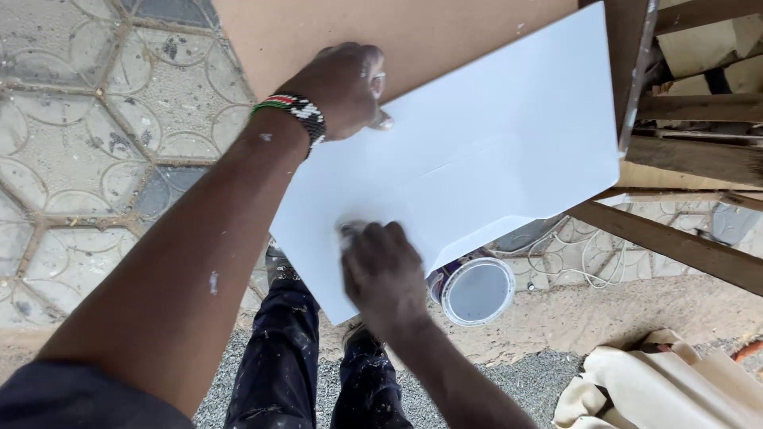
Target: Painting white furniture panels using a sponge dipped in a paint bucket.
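Both hands [342, 87] [381, 270] press flat on the white board [509, 135]

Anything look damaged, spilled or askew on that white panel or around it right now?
Nothing spilled. The white panel lies skewed across the brown board, one corner overhanging an open paint can on the ground. Faint ridge lines cross its surface. Dried paint flecks dot the trousers.

Hidden and cut-off parts

The right hand [387, 274] covers most of a small blurred object pressed on the white board [493, 135]; the board hides part of the paint can [477, 291]; the cream cloth [668, 381] runs off the frame's lower edge.
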